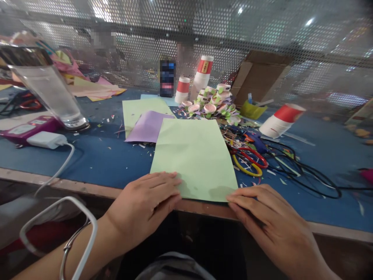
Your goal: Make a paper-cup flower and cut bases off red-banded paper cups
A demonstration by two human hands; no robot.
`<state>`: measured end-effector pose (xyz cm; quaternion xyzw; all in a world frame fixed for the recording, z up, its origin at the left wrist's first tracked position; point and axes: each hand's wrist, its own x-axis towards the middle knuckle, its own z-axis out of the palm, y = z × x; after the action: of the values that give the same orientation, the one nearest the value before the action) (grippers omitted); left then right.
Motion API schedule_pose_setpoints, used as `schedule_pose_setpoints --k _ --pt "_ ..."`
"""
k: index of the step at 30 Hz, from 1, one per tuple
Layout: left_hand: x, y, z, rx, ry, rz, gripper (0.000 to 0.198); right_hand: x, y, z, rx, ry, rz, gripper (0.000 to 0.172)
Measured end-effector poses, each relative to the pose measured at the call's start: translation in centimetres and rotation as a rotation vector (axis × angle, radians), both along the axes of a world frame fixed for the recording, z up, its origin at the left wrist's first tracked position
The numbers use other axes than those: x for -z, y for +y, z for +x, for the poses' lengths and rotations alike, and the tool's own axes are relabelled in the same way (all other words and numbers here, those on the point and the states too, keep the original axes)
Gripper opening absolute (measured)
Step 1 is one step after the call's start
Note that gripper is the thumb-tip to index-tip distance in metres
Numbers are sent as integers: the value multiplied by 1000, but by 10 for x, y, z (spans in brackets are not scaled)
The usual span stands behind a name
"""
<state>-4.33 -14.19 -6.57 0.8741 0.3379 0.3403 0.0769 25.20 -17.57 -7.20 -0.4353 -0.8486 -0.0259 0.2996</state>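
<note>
A pale green paper sheet lies flat before me, its near edge at the table's front edge. My left hand rests on its near left corner with the fingers stretched out over the paper and the thumb along the near edge. At the near right corner, my right hand pinches the paper between thumb and fingertips. Partly under the sheet's left side is a purple paper piece, which overlaps another green sheet.
Scissors with red and yellow handles lie among scraps and black cables at right. Behind are small paper cups with green tabs, red-white cup stacks and a cardboard box. A water glass and purple power strip stand left.
</note>
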Motion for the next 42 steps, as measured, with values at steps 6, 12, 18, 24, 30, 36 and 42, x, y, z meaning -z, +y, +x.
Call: schedule_pose_setpoints --k 6,12,18,24,30,36,42 --pt "-5 2 1 -84 -21 -123 15 -8 5 -5 41 68 -60 9" --pt "-6 9 -2 -152 14 -181 21 -8 13 -9 70 89 -108 12" --pt "-8 13 -7 -218 93 -222 25 -5 14 -8 85 111 -140 14" --pt "-8 12 -13 -230 116 -224 23 -6 14 -6 76 117 -175 13" --pt "-7 11 -15 -206 94 -228 21 -7 16 -8 84 104 -178 15" --pt "-9 13 -14 -196 80 -256 21 -7 16 -7 74 111 -179 15" --pt "-8 12 -17 -192 51 -278 23 -7 15 -7 70 114 -190 16"
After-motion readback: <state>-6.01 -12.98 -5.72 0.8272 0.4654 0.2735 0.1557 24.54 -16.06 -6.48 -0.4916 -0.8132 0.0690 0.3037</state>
